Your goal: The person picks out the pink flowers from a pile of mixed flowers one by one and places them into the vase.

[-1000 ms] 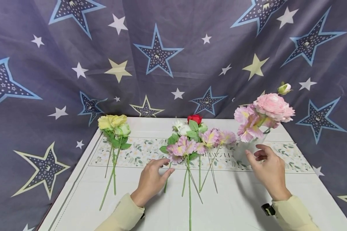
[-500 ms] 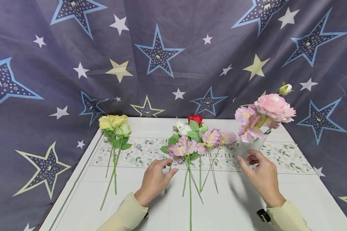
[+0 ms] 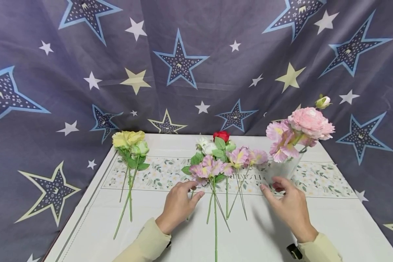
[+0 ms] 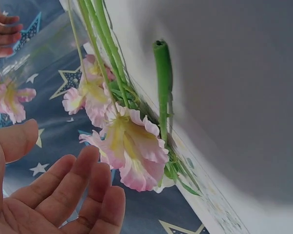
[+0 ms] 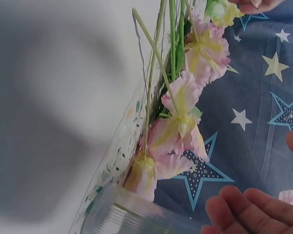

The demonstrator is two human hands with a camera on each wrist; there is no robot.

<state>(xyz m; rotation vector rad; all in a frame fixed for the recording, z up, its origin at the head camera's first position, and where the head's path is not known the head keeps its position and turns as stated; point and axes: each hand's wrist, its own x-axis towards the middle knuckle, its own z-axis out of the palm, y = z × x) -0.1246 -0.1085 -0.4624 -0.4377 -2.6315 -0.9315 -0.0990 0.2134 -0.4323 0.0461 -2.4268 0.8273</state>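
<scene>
Curving loosely, the person's left hand (image 3: 180,203) holds nothing, near ruffled pink-and-yellow flowers (image 3: 207,168) lying on a white cloth (image 3: 170,247). The right hand (image 3: 289,203), fingers bent and relaxed, also grips nothing, just in front of a translucent vase (image 3: 284,168) holding a round pale-pink bloom (image 3: 310,123) and more ruffled flowers. Only the head view shows a red rose (image 3: 221,136). The left wrist view adds a thick green stem's hollow end (image 4: 160,45); the right wrist view, the vase's ribbed wall (image 5: 121,213).
</scene>
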